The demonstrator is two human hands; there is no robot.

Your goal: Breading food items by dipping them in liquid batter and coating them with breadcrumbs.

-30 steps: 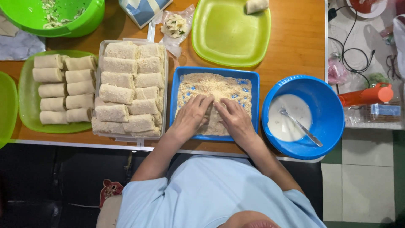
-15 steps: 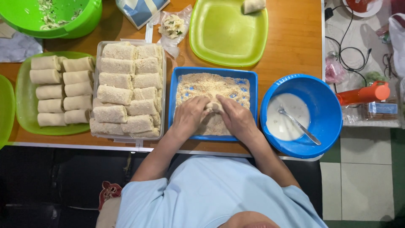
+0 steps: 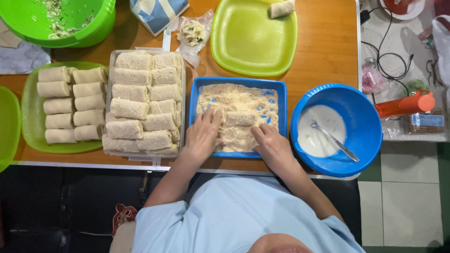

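Single head view, looking straight down from above the person onto the wooden table [image 3: 323, 51]; near edge at bottom, floor at right.

Even, fairly bright overhead light covers the wooden counter [image 3: 323, 42], with no hard glare. Soft sheen shows on the lime-green plate [image 3: 243, 47] near the far edge and on the rim of the blue bowl [image 3: 370, 122] toward the right edge. Shadows are short and faint, lying just beside the trays. The floor below the near edge falls into deep darkness. Focus is sharp across the counter; only slight softness shows at the frame's corners.
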